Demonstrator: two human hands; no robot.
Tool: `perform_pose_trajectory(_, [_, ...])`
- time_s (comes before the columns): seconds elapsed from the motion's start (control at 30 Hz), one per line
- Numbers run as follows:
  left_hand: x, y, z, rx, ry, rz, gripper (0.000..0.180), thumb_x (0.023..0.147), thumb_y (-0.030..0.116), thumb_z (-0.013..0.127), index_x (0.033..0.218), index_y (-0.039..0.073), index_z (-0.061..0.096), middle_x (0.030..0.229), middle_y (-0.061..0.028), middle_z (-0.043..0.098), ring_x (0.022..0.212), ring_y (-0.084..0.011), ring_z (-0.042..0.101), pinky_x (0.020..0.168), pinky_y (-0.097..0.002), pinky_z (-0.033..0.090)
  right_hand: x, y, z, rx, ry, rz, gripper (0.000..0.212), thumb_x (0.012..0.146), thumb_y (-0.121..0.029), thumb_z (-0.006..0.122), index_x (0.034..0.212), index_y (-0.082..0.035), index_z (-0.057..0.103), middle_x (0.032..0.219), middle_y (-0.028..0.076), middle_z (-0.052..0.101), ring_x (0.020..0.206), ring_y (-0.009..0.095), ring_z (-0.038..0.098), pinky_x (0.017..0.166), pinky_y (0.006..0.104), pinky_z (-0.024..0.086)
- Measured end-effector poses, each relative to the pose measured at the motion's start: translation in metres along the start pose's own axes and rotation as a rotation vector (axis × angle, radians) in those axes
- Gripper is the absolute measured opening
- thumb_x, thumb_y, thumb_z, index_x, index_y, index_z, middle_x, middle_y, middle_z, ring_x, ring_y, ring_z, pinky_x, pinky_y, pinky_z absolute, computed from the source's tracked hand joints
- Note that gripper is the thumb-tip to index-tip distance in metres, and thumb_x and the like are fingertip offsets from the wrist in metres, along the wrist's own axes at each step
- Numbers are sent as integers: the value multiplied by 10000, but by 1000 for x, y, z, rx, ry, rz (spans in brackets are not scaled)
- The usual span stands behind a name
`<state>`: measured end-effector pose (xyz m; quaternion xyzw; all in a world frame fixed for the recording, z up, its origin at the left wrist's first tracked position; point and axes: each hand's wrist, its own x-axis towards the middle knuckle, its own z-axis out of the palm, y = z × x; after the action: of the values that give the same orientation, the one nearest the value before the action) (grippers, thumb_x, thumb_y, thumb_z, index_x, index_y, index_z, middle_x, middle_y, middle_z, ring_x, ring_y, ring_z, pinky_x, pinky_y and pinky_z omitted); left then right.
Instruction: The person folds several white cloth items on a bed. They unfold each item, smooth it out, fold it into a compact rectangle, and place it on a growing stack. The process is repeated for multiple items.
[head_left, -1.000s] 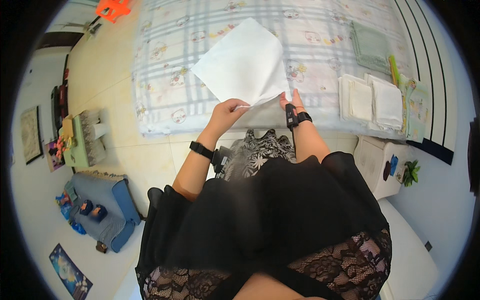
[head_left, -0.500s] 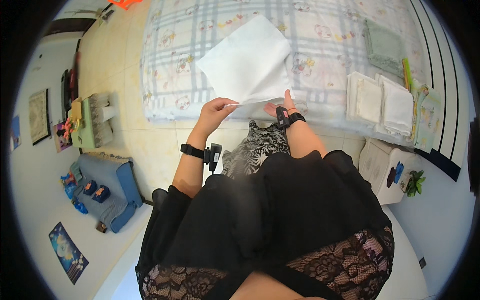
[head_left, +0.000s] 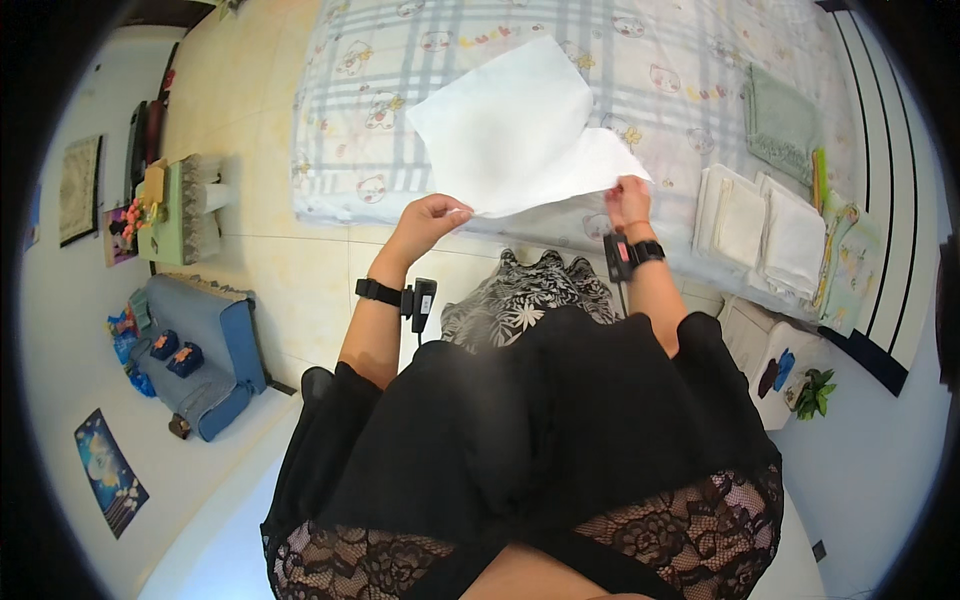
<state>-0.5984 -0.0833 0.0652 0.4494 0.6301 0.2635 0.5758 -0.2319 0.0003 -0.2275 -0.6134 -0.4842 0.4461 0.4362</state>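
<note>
A white cloth (head_left: 505, 125) lies partly on the bed, with its near edge lifted toward me. My left hand (head_left: 430, 222) pinches the near left corner between thumb and fingers. At the near right, my right hand (head_left: 628, 202) is closed on another corner of the same cloth, pulled out to the side. Between the hands the near edge hangs slightly slack. Each wrist wears a black strap with a small dark device.
The bed (head_left: 345, 130) has a plaid, cartoon-print cover. To the right lie folded white cloths (head_left: 735, 215), a grey-green folded cloth (head_left: 782, 115) and patterned folded fabric (head_left: 845, 265). A white cabinet (head_left: 745, 335) stands near right; a blue sofa (head_left: 205, 335) is at left.
My right hand was open beneath the cloth's edge; now it grips a corner and has moved right, drawing out a flap. My left hand keeps its pinch.
</note>
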Motion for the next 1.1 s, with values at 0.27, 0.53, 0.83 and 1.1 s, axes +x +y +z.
perform_pose_trajectory(0.27, [29,-72,33,138,-366,-277,197,798,224,717,837,56,621,735,17,579,689,-82,519,630,-237,445,-75,-140,-78,-274,158,195,223,789,-81,473,912,-24,649,857,118,640,775,241,603,734,348,479])
perform_pose_trajectory(0.53, [47,-162,61,182,-369,-388,252,788,270,712,902,50,670,836,-28,655,768,-113,590,644,-273,481,-61,-35,-81,-616,-35,420,260,778,-176,506,844,-10,694,850,194,665,835,340,635,768,379,492])
perform_pose_trajectory(0.83, [86,-197,48,139,10,-378,266,788,262,647,858,8,686,783,-107,683,735,-220,640,698,-339,489,34,-103,-7,-1064,-384,13,287,778,-232,523,901,-18,670,953,208,625,948,373,582,850,445,464])
perform_pose_trajectory(1.1, [131,-231,33,249,258,-314,252,809,246,594,866,6,645,823,-161,659,783,-299,623,721,-373,484,53,-136,55,-900,-395,-27,587,759,-137,570,1320,-58,415,1059,230,559,1042,379,518,905,432,433])
